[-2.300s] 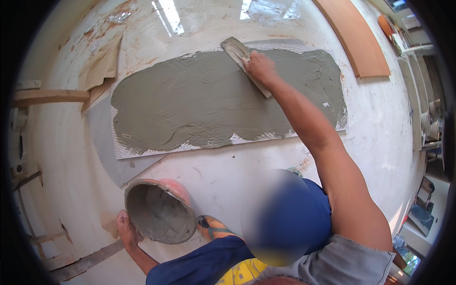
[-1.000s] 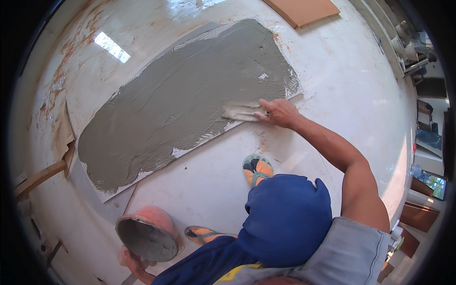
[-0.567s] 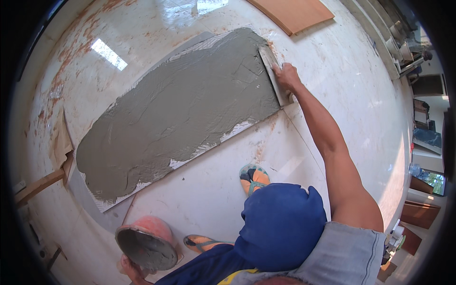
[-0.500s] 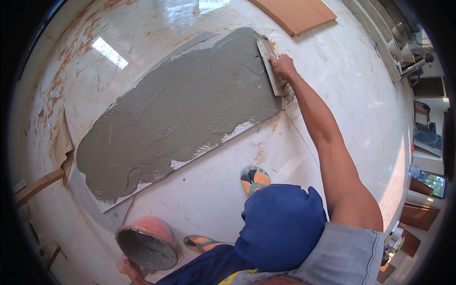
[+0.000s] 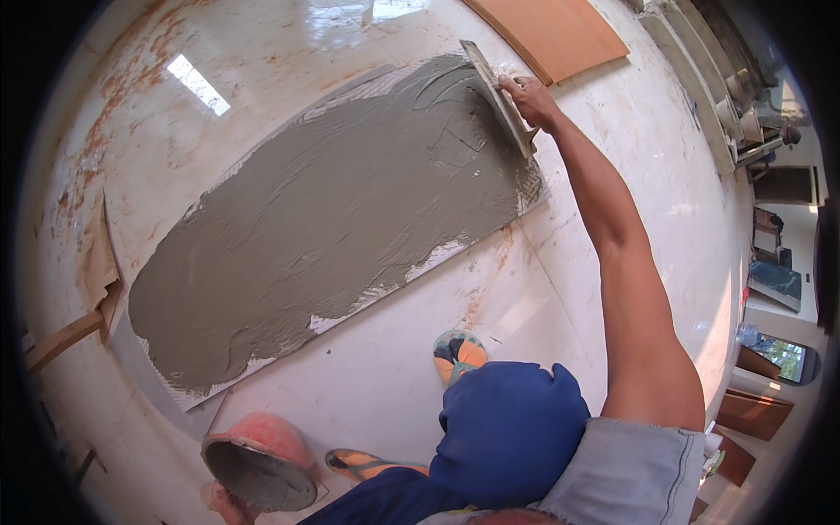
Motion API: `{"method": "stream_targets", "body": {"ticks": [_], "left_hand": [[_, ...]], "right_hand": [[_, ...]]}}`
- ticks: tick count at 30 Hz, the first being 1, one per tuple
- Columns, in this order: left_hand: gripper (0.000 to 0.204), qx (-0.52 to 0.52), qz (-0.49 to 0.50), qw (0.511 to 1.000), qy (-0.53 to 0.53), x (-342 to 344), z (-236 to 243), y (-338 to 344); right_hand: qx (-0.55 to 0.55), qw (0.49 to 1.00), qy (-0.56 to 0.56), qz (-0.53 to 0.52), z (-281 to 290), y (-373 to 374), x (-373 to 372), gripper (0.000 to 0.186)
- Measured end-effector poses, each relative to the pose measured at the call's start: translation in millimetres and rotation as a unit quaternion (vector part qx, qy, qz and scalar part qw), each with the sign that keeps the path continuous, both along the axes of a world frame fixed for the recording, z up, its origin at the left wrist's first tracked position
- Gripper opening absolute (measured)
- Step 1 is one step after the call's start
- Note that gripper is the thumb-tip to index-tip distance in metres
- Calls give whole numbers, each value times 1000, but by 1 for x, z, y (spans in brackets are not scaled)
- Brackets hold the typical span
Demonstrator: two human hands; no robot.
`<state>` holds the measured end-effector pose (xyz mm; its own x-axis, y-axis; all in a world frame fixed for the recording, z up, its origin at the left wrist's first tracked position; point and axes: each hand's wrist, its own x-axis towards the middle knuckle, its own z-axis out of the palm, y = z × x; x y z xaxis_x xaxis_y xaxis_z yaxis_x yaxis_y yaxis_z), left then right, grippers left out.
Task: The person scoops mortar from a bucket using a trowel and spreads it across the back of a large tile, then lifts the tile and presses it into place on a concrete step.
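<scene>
One tile (image 5: 325, 323) lies mid-frame under mortar (image 5: 332, 210) (spreading seems the step). The tilted bucket (image 5: 273, 437), lower left, is grasped by the left hand (image 5: 230, 505); the trowel (image 5: 486, 80), above right of centre, by the right hand (image 5: 530, 101). Next likely calls for strokes over bare edges.

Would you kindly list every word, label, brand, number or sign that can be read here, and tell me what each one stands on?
There is no readable text in this view.
The trowel, the bucket and the orange-brown board show no lettering I can make out.
The small items along the right rim, such as the dark panel, are too small to tell.
</scene>
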<state>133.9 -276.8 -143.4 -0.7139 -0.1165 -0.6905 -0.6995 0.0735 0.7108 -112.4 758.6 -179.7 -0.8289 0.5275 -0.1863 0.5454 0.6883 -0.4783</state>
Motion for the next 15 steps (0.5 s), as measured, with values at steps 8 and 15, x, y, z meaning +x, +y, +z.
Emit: {"method": "stream_targets", "body": {"ticks": [8,15], "left_hand": [[47,-38,24,999,-20,4,8,-2],[45,-31,-12,999,-22,-4,10,18]], "right_hand": [[-82,994,-58,-34,-23,20,-49,62],[47,983,16,178,-51,-31,-89,66]]}}
